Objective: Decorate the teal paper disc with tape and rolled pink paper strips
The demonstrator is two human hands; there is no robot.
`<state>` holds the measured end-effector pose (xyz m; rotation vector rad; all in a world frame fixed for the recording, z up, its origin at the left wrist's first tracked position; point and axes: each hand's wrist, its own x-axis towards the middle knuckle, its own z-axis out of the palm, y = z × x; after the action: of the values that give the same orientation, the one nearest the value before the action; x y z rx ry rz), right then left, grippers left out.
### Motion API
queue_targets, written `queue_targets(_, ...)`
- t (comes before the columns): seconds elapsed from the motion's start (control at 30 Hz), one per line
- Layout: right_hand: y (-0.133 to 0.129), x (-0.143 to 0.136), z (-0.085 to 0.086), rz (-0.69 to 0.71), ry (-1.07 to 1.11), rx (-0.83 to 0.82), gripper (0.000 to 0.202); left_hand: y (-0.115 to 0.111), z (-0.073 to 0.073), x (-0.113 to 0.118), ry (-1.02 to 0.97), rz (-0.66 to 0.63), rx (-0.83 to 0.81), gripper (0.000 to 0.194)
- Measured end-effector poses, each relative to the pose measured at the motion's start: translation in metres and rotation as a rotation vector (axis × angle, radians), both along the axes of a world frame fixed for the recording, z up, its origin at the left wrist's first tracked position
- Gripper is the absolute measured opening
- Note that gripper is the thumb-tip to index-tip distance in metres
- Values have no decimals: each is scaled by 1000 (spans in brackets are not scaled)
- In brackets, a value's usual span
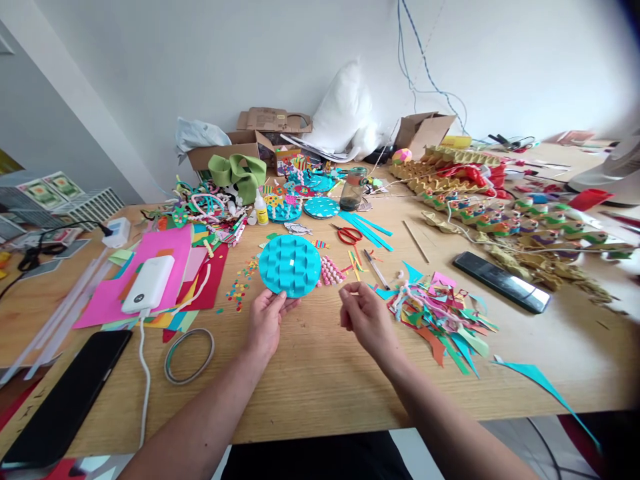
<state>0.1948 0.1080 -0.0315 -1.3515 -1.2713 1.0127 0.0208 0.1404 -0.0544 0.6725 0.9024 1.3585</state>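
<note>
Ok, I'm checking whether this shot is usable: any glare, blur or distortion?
Head view: pale glare on the far end of the phone at right; the white appliance at the right edge looks stretched and soft; the upper right corner is dark; the disc in the left hand is fairly clear.

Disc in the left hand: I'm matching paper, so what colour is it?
The disc is turquoise, clearest in the head view.

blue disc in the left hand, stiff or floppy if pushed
The blue disc is probably fairly stiff: held at one edge by the left hand, it shows no obvious sag. Its raised paper-like folds might crush if pressed.
</note>
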Motion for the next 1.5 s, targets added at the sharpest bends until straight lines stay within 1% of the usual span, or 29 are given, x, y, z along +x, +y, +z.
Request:
queue_targets(0.1,-11,38,-1,-87,-61,-148,30,1,0,-2,-9,2,-3,30)
queue_targets(0.2,-21,70,-8,-126,-121,-236,30,0,2,-2,0,-4,-8,31)
queue_targets(0.27,-27,86,-13,-153,-146,-275,29,0,3,-2,8,-5,-9,32)
queue_targets(0.4,-34,105,-16,-173,-213,-350,29,1,4,-3,20,4,-20,34)
queue_targets(0.57,-40,113,-16,-141,-240,-391,38,2,2,-3,31,0,-14,32)
queue_targets(0.67,-43,114,-16,-135,-236,-406,41,2,2,-3,31,-5,-12,30)
queue_targets(0.77,-46,111,-11,-125,-232,-404,46,2,3,-4,24,-1,-10,30)
queue_targets(0.87,-45,104,-4,-156,-183,-327,53,0,3,-3,21,-21,-9,30)
queue_targets(0.93,-39,97,1,-175,-119,-246,52,-1,3,-2,20,-51,-11,32)
queue_targets(1.03,-23,85,8,-120,-26,-161,44,-2,2,-1,17,-89,-2,32)
queue_targets(1.13,2,71,17,-56,55,-111,42,-3,3,0,10,-119,8,30)
queue_targets(1.23,30,55,26,-35,136,-44,43,-3,6,0,-2,-148,1,31)
queue_targets(1.3,47,45,28,-37,190,9,42,-3,8,-1,-10,-155,-9,31)
queue_targets(1.4,65,36,22,-79,276,72,40,-3,10,-2,-15,-147,-21,29)
queue_targets(1.5,71,34,8,-77,356,57,37,-2,10,-3,-16,-141,-30,27)
